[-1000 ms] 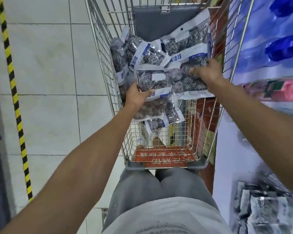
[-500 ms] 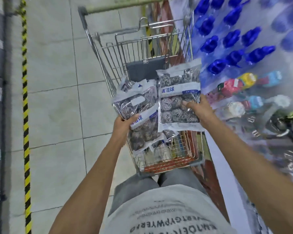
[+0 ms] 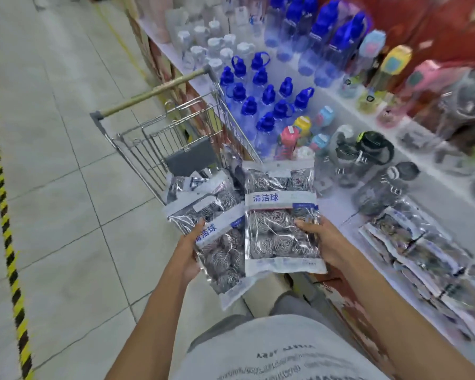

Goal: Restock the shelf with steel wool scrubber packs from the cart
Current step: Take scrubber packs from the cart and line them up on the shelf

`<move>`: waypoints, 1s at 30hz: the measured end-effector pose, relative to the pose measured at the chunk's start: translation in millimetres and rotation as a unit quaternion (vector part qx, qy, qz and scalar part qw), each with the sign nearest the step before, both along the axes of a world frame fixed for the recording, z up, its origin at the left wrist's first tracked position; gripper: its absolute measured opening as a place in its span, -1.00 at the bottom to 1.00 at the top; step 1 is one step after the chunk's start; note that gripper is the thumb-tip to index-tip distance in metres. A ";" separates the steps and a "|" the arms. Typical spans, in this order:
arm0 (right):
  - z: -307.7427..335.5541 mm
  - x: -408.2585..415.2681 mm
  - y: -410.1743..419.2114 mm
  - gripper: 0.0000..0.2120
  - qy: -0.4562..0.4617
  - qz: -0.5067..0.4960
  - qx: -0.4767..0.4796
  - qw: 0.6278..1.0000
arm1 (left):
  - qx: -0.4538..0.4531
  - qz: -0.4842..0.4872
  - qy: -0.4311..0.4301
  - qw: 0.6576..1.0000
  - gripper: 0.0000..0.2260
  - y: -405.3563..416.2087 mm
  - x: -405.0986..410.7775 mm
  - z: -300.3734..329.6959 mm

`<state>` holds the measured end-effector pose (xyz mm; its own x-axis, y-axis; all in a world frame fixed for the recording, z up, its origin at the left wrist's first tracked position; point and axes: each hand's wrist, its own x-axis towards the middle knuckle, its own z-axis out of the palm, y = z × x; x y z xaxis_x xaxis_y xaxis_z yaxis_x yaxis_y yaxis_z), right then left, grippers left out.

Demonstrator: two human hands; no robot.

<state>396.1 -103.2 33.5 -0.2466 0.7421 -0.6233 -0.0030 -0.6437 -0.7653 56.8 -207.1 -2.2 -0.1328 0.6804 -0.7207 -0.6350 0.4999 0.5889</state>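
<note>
We are in the carry step: 2 scrubber packs are out of the cart (image 3: pixel 159 138) and in hand, not yet on the shelf (image 3: pixel 348 215). Our left hand (image 3: pixel 188 256) grips the left pack (image 3: pixel 217 242) along its left edge, thumb on the printed front and the other fingers curled behind it, so the pack hangs tilted, its lower end dropping below the palm. Our right hand (image 3: pixel 322 242) grips the right pack (image 3: pixel 281 229) at its right edge, thumb across the clear film over the steel wool coils, remaining fingers hidden underneath. That pack sits nearly upright to our view, its blue label band above the thumb. The 2 packs overlap slightly between the hands, the right one lying over the left.

Beyond the fingertips, more packs (image 3: pixel 200 185) remain in the cart basket. To the right of the right hand, a row of stocked packs (image 3: pixel 422 256) already lies on the white shelf, near the dark-lidded bottles (image 3: pixel 368 157) and well short of the blue-capped bottles (image 3: pixel 261 102).

The next move, as we judge it, calls for swinging both hands right and laying the packs down beside that row, one at a time, since the film looks slippery and the overlap could make the lower pack slide loose.
</note>
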 end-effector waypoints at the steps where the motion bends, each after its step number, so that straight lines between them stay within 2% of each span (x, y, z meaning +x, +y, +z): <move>1: 1.0 10.7 -12.8 -0.55 -0.007 -0.006 0.001 1.000 | 0.008 -0.020 -0.021 1.000 -0.39 -0.6 7.7 1.6; 4: 3.8 43.3 -46.9 -0.48 -0.022 -0.029 0.006 0.999 | 0.020 -0.088 -0.063 0.994 -0.47 0.0 37.4 6.2; 7: 7.9 83.3 -83.3 -0.45 -0.013 -0.070 0.014 0.997 | 0.015 -0.168 -0.053 0.984 -0.54 0.6 76.7 15.0; 10: 11.6 129.7 -127.6 -0.50 0.002 -0.127 0.023 0.992 | -0.013 -0.222 -0.054 0.974 -0.57 -3.4 125.3 24.8; 14: 15.0 190.4 -204.2 -0.50 -0.026 -0.238 0.032 0.970 | -0.032 -0.302 0.019 0.953 -0.48 -20.2 209.6 32.3; 20: 19.3 271.2 -335.3 -0.31 -0.055 -0.395 0.042 0.916 | -0.025 -0.442 0.028 0.896 -0.67 -72.5 339.7 32.5; 26: 16.8 352.0 -461.2 0.08 -0.036 -0.506 0.010 0.862 | -0.004 -0.530 0.034 0.847 -0.96 -131.5 456.6 30.6; 30: 17.7 397.1 -526.8 0.28 -0.035 -0.540 -0.009 0.841 | -0.025 -0.552 0.019 0.834 -0.94 -167.5 525.1 32.9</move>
